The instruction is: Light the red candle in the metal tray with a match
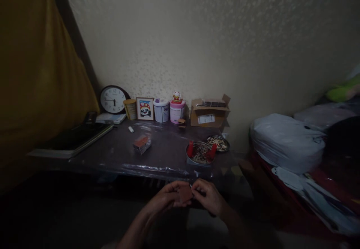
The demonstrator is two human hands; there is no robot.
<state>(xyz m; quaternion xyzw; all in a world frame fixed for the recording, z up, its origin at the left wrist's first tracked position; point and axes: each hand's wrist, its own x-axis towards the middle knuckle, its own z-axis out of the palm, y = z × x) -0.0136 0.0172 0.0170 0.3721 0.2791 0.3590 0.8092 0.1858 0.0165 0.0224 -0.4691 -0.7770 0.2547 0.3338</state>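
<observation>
In front of the table's near edge, my left hand (168, 195) is closed around a small, flat, reddish-brown square piece (185, 194). My right hand (207, 194) is closed in a pinch at the right edge of that piece. A tiny pale tip shows by its fingertips; what they hold is too small to name. Beyond the hands, a round tin (200, 162) holds many small pale and dark bits, with two red objects (190, 149) standing at its sides. Further left lies a clear-wrapped packet (142, 143) of similar reddish-brown pieces.
The table (165, 144) has a shiny plastic cover. A patterned round lid or tray (218, 143) touches the tin's far side. Along the wall stand a clock (113, 99), a framed panda picture (145, 108), canisters (161, 111) and an open cardboard box (208, 117). White bags (287, 140) are at right.
</observation>
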